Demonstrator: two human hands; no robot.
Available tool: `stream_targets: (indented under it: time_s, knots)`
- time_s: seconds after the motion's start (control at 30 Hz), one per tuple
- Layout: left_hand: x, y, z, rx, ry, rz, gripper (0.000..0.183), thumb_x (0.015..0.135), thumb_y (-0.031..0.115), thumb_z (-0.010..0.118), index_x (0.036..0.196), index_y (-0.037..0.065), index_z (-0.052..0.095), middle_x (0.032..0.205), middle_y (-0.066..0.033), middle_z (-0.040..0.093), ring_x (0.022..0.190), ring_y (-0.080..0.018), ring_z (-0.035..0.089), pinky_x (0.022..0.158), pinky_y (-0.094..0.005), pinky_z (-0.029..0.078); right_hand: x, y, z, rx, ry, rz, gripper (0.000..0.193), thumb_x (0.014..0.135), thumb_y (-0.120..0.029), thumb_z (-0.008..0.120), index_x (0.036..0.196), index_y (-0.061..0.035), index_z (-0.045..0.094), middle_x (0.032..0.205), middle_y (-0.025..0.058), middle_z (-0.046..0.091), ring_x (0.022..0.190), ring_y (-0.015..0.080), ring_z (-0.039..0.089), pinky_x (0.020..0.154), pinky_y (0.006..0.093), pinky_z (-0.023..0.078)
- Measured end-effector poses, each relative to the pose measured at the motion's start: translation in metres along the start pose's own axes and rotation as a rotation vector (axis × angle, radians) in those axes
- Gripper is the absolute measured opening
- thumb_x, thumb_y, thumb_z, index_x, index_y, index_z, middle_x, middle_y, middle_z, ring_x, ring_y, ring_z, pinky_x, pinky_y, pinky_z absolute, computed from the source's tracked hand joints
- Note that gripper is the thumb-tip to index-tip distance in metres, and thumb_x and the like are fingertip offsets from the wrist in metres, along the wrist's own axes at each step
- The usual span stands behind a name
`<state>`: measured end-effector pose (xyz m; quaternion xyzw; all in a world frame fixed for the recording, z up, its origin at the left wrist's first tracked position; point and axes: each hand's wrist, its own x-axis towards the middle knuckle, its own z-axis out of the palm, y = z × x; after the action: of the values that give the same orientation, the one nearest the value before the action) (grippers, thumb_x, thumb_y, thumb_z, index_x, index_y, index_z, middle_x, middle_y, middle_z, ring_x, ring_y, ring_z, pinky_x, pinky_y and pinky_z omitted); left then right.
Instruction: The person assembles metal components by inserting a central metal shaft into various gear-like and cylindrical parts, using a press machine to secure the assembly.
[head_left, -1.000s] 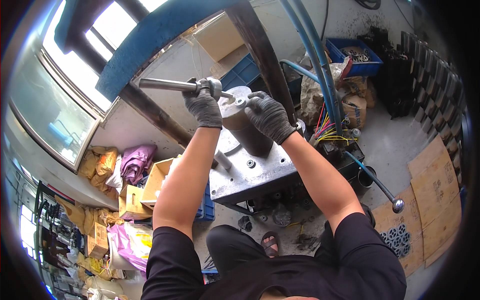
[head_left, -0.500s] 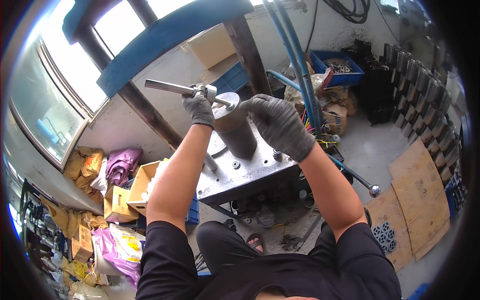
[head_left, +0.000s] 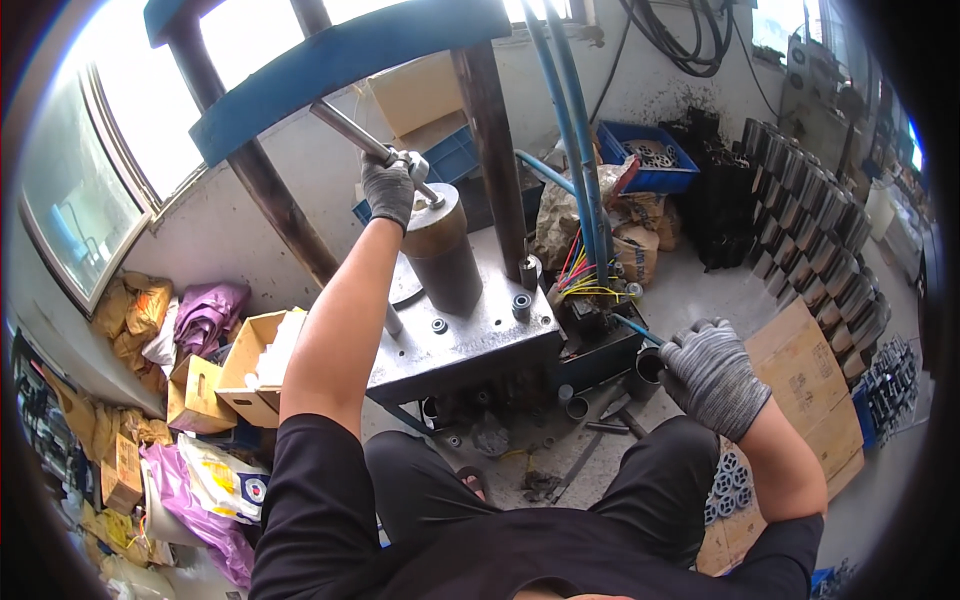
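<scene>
My left hand point(head_left: 388, 190), in a grey knit glove, grips a shiny metal shaft point(head_left: 342, 126) just above a steel cylinder point(head_left: 445, 275). The shaft tilts, its upper end under the press's blue crossbeam point(head_left: 350, 78) and its lower end at the centre of the cylinder's top. Upright on the press's metal table point(head_left: 470, 348) stands the cylinder. Off to the right, my gloved right hand point(head_left: 716, 378) is closed around the end of a blue lever point(head_left: 638, 328); the fingers hide the lever's ball knob.
Dark press columns point(head_left: 492, 150) rise behind the cylinder. Small ring-shaped parts point(head_left: 521, 306) lie on the table. Blue hoses point(head_left: 585, 150) hang beside coloured wires. Cardboard point(head_left: 810, 385) and stacked metal cylinders point(head_left: 815, 230) are at right; open boxes point(head_left: 255, 355) and bags point(head_left: 208, 315) at left.
My right hand has left the cylinder's top, moved down and right, and taken hold of the lever. The shaft in my left hand has tilted more steeply. The view has shifted slightly.
</scene>
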<state>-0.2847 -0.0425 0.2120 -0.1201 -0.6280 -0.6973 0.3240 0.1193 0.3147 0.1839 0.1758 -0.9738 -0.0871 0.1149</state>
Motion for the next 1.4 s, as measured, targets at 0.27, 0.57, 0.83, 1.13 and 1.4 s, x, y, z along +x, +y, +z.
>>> stream_targets:
  time_s: [0.27,0.57,0.83,1.13,1.4]
  knots:
    - [0.004,-0.005,-0.003,0.046,0.028,0.03,0.026,0.094,-0.009,0.07,0.108,0.006,0.054,0.087,-0.0037,0.058,0.076,-0.0161,0.06,0.072,-0.0325,0.056,0.073,0.032,0.002,0.071,0.555,-0.011,0.026,0.097,-0.014,0.06,0.121,-0.0047,0.065,0.109,0.0148,0.066,0.098,0.0323,0.068,0.083,0.0442,0.057]
    - [0.003,0.003,-0.003,0.24,0.013,0.13,0.025,0.093,-0.007,0.07,0.109,0.007,0.057,0.088,-0.0051,0.062,0.078,-0.0174,0.064,0.072,-0.0328,0.056,0.168,0.069,-0.012,0.18,0.44,0.261,0.072,0.093,-0.021,0.067,0.159,-0.0073,0.042,0.141,0.0257,0.059,0.114,0.0381,0.069,0.097,0.0445,0.059]
    - [0.023,0.009,0.002,0.519,-0.11,0.159,0.026,0.092,0.021,0.078,0.104,0.002,0.066,0.084,-0.0127,0.072,0.076,-0.0243,0.072,0.074,-0.0373,0.06,0.173,0.07,-0.008,0.171,0.406,0.25,0.044,0.093,-0.027,0.069,0.129,-0.0013,0.068,0.112,0.0192,0.074,0.101,0.0323,0.074,0.091,0.0423,0.061]
    - [0.032,0.023,0.023,0.699,-0.224,0.104,0.05,0.102,0.051,0.065,0.107,0.002,0.073,0.092,-0.019,0.078,0.092,-0.0361,0.076,0.087,-0.0447,0.059,0.141,0.057,0.001,0.181,0.483,0.14,0.027,0.094,-0.026,0.071,0.112,-0.0059,0.07,0.102,0.0162,0.071,0.092,0.0356,0.071,0.081,0.0455,0.059]
    - [0.027,0.023,0.014,0.53,-0.163,0.077,0.045,0.101,0.045,0.065,0.102,0.001,0.073,0.086,-0.0169,0.077,0.082,-0.0296,0.077,0.083,-0.0414,0.06,0.047,0.019,0.005,0.117,0.339,-0.013,0.043,0.09,-0.02,0.072,0.128,-0.0004,0.064,0.104,0.0213,0.069,0.089,0.0389,0.069,0.077,0.0467,0.057]
